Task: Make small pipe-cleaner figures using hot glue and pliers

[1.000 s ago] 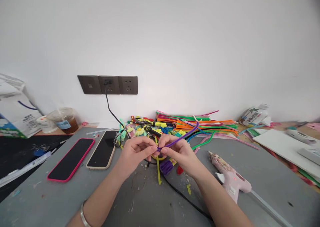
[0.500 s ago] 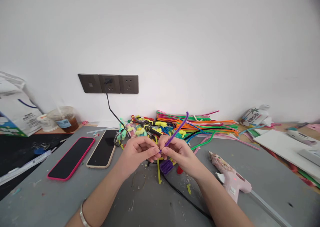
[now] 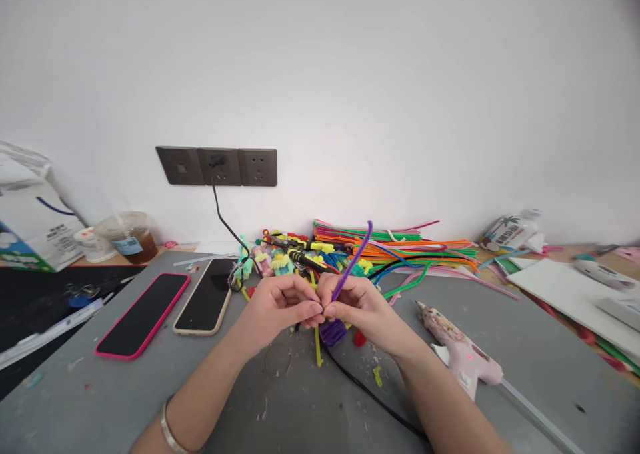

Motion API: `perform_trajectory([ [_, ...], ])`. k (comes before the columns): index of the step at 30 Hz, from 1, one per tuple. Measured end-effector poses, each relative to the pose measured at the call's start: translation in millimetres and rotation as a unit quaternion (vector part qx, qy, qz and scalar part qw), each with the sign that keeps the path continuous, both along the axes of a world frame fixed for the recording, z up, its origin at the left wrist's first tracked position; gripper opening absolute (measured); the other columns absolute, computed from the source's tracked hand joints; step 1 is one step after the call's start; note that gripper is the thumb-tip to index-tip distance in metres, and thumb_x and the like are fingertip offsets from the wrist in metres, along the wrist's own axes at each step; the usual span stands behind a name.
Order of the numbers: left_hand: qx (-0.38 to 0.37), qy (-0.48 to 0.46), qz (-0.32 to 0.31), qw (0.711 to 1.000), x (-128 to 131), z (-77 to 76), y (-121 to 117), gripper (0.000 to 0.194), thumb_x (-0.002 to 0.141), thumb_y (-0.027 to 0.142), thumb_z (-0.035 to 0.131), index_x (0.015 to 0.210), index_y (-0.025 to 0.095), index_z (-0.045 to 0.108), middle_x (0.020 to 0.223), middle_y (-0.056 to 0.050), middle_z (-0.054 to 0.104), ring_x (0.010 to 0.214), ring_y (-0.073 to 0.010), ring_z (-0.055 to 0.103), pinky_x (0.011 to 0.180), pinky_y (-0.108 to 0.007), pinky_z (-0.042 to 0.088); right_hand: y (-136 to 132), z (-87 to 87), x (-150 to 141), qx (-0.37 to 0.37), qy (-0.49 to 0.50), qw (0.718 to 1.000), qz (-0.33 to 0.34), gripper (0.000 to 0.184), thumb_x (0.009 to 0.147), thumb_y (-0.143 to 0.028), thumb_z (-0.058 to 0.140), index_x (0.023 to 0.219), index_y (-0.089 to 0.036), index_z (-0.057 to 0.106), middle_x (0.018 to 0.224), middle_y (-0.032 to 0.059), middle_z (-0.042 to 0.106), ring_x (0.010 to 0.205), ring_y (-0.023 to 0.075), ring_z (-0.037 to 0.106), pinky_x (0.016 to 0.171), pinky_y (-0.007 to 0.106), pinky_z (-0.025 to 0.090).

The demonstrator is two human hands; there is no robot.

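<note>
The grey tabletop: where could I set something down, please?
The tabletop is mostly open between the pink-cased black phone and left forearm, and between the pale-pink glue gun and flat white sheet. Crowded: beyond the left hand and right hand, where colourful fuzzy pipe cleaners are heaped.

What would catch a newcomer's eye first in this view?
Probably the purple pipe cleaner at the centre, its free end rising from the fingertips of the left hand and right hand. Behind it, against the wall, lies a bright bundle of pipe cleaners. The pink glue gun to the right and the pink-edged phone to the left also stand out on the grey tabletop.
</note>
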State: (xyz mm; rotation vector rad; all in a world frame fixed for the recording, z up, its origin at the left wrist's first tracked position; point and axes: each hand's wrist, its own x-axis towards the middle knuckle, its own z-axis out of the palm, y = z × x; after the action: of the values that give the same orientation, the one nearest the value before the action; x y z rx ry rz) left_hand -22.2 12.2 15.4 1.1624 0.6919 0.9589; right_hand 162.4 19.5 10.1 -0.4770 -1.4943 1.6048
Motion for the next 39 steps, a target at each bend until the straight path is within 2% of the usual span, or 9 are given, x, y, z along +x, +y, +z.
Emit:
perform_trajectory([
  [5,-0.026,0.019,-0.024,0.999,-2.9,1.3,1.0,0.03,0.07,0.033,0.086,0.074,0.014,0.063,0.062,-0.002,0.072,0.054,-0.0085,0.064,0.054,-0.016,0.05,1.1,-4.1,1.8,-0.035,-0.008,0.999,0.024,0.025,0.084,-0.037,0.076,0.079,-0.017,0.064,0.074,-0.0004,0.058,0.065,0.0119,0.056,0.064,0.026,0.044],
  [8,-0.036,0.093,-0.071,0.992,-9.3,0.9,4.5,0.028,0.074,0.035,0.082,0.075,0.014,0.064,0.065,-0.003,0.074,0.052,-0.0083,0.062,0.052,-0.017,0.049,2.4,-6.8,0.8,-0.047,0.029,0.997,-0.056,0.027,0.081,-0.041,0.078,0.077,-0.018,0.065,0.069,-0.003,0.054,0.058,0.0091,0.048,0.056,0.023,0.037],
  [12,-0.07,0.225,-0.185,0.954,-13.3,-5.4,7.9,0.025,0.076,0.034,0.078,0.081,0.013,0.066,0.071,-0.006,0.075,0.047,-0.0091,0.061,0.045,-0.018,0.046,5.1,-8.9,0.0,-0.028,0.043,0.989,-0.137,0.023,0.08,-0.041,0.079,0.08,-0.02,0.068,0.068,-0.0028,0.055,0.057,0.0101,0.048,0.056,0.024,0.037],
  [14,-0.066,0.242,-0.169,0.953,-11.3,-6.8,7.6,0.028,0.077,0.037,0.076,0.089,0.013,0.067,0.07,-0.004,0.073,0.044,-0.0085,0.057,0.042,-0.018,0.042,6.8,-10.1,-1.0,-0.006,0.021,0.988,-0.151,0.021,0.079,-0.039,0.079,0.08,-0.02,0.071,0.072,-0.001,0.059,0.06,0.0112,0.05,0.057,0.025,0.04],
  [19,-0.007,0.122,0.036,0.992,-2.7,-0.1,5.0,0.038,0.078,0.051,0.074,0.084,0.014,0.066,0.062,0.004,0.054,0.045,-0.0033,0.038,0.041,-0.016,0.028,10.1,-13.4,-5.7,0.031,-0.008,0.984,-0.178,0.016,0.077,-0.036,0.081,0.078,-0.021,0.074,0.077,0.0019,0.063,0.07,0.015,0.057,0.063,0.028,0.045],
  [21,-0.017,0.074,0.07,0.995,0.0,0.8,4.5,0.042,0.073,0.054,0.078,0.083,0.015,0.065,0.058,0.007,0.045,0.047,-0.0037,0.031,0.043,-0.017,0.025,10.5,-13.9,-7.1,0.044,-0.014,0.982,-0.186,0.016,0.075,-0.035,0.082,0.076,-0.021,0.075,0.076,0.0016,0.063,0.072,0.0157,0.057,0.065,0.029,0.046],
  [24,-0.042,0.043,0.084,0.995,2.9,-1.8,4.2,0.045,0.067,0.054,0.083,0.082,0.015,0.064,0.057,0.009,0.039,0.048,-0.0043,0.026,0.044,-0.018,0.022,10.2,-13.5,-7.6,0.055,-0.031,0.982,-0.18,0.018,0.074,-0.036,0.083,0.073,-0.02,0.074,0.073,0.0012,0.062,0.072,0.0161,0.057,0.067,0.03,0.047],
  [30,-0.042,0.047,0.075,0.995,3.8,-2.2,3.6,0.043,0.066,0.051,0.084,0.072,0.016,0.059,0.059,0.008,0.038,0.05,-0.0048,0.023,0.046,-0.02,0.019,8.9,-11.4,-3.9,-0.018,-0.04,0.985,-0.169,0.029,0.076,-0.044,0.081,0.08,-0.019,0.066,0.068,-0.0011,0.063,0.061,0.0132,0.056,0.06,0.027,0.045],
  [39,0.014,0.148,-0.034,0.988,-2.1,3.4,1.2,0.036,0.073,0.048,0.077,0.065,0.015,0.063,0.061,0.005,0.042,0.055,-0.0081,0.031,0.052,-0.023,0.021,4.8,-7.7,-3.0,-0.007,-0.04,0.994,-0.098,0.03,0.081,-0.043,0.078,0.073,-0.019,0.061,0.068,-0.0024,0.057,0.06,0.011,0.049,0.059,0.025,0.041],
])
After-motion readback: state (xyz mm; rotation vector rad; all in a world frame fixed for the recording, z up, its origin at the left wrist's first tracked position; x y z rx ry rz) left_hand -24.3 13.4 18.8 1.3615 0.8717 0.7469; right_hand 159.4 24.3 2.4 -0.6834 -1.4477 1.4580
